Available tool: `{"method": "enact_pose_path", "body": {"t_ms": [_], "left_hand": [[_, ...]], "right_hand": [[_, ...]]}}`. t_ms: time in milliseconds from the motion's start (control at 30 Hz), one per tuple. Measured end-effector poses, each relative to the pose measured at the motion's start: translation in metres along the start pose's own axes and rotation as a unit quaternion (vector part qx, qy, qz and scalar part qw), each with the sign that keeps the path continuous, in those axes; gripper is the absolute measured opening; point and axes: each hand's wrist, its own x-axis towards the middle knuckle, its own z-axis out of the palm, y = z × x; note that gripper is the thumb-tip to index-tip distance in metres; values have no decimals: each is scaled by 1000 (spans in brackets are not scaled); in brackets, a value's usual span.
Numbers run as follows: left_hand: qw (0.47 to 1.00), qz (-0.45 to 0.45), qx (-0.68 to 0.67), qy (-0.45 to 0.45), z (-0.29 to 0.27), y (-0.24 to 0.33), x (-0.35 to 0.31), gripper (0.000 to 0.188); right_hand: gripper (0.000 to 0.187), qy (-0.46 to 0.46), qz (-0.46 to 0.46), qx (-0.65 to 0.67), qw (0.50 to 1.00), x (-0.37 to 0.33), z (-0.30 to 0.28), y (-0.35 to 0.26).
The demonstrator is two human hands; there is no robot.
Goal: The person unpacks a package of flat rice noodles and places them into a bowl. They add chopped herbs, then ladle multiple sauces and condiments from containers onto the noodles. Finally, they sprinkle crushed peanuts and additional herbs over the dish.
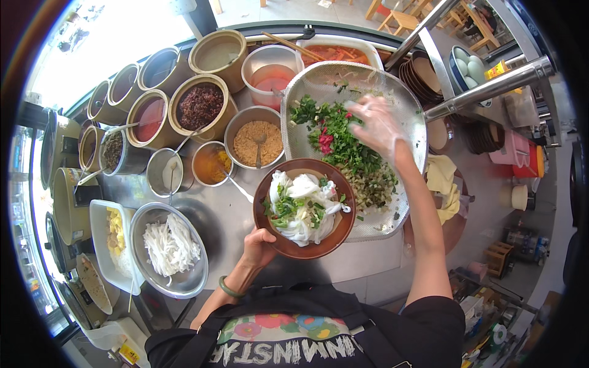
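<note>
The left hand [259, 247] grips the brown bowl [331, 241] at its lower left side; the bowl, with white noodles [305, 230] inside, is near the mesh tray [299, 142]; the right hand [375, 126], in transparent glove [392, 140], is at the chopped greens [341, 127]; whether it pinches some, I cannot tell.

**Bright Glare [86, 67] Beyond a Steel Counter [375, 257]**

The upper left is washed out to white. Beyond the counter's far edge, wooden furniture [400, 19] is set on a pale floor [291, 13]. At the upper right, a tubular metal shelf frame [494, 88] is seen.
</note>
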Motion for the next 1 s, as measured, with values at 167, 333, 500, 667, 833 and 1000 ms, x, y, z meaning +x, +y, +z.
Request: {"method": "enact_pose_path", "body": {"t_ms": [167,333,500,667,833,1000], "left_hand": [[1000,2,5,-13,0,-1,1,76],[1000,11,-18,13,-1,-3,0,76],[999,-22,-15,18,-3,0,-1,76],[998,13,-24,-61,10,2,4,75],[999,35,5,-9,36,7,4,70],[995,85,46,23,69,11,18,62]], "right_hand": [[55,17,-96,129,987,38,32,-42],[59,-81,-117,40,989,7,56,-45],[29,-46,-126,-39,990,8,89,-60],[17,-25,-100,-22,994,18,100,-67],[21,130,-56,197,970,-3,39,-42],[17,158,16,436,886,-31,-39,-43]]}}
